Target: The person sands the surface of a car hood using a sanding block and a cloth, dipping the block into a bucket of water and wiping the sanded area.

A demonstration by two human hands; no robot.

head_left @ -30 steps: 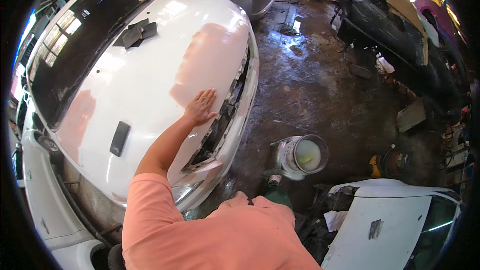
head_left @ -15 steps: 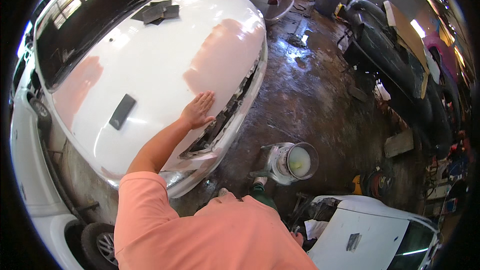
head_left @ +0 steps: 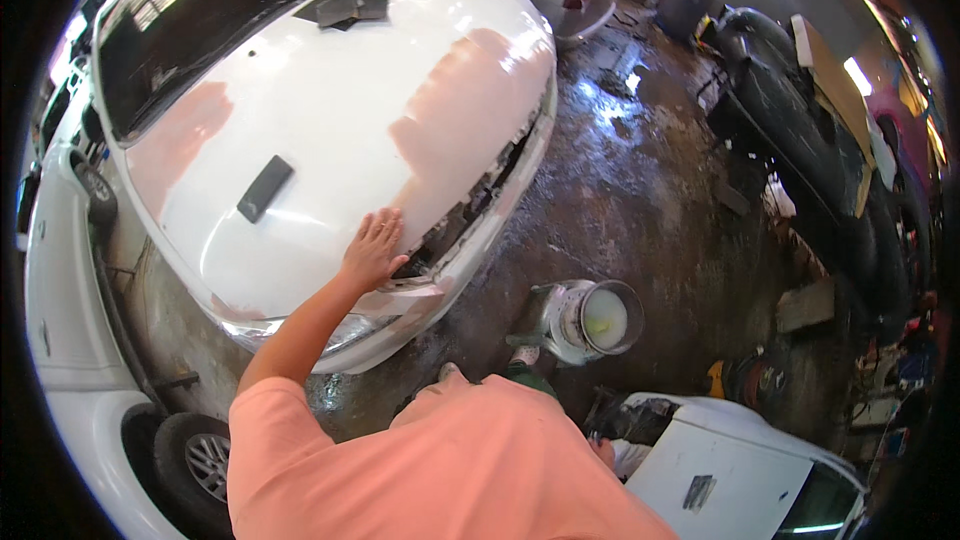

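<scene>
My left hand (head_left: 374, 250) lies flat with fingers stretched on the white car hood (head_left: 320, 140), near its front edge and just below a sanded pinkish patch (head_left: 465, 100). Nothing is held in it. A dark grey rectangular sanding block (head_left: 265, 189) rests on the hood farther left. Toward the windshield, several dark sheets (head_left: 347, 7), perhaps sandpaper, are piled up. Low on my right side, my right hand (head_left: 603, 451) shows only in part beside my shirt; its fingers are mostly hidden.
A bucket of cloudy liquid (head_left: 605, 318) stands right of my feet on the wet dark floor (head_left: 650, 210). Another white car (head_left: 715, 465) is at lower right, a white vehicle (head_left: 70, 280) at left. Black bumper-like parts (head_left: 800, 105) are stacked at far right.
My left hand has slid along the hood's front edge toward the near left corner, away from the pinkish patch. The whole view has shifted slightly; the sanding block stays in place on the hood.
</scene>
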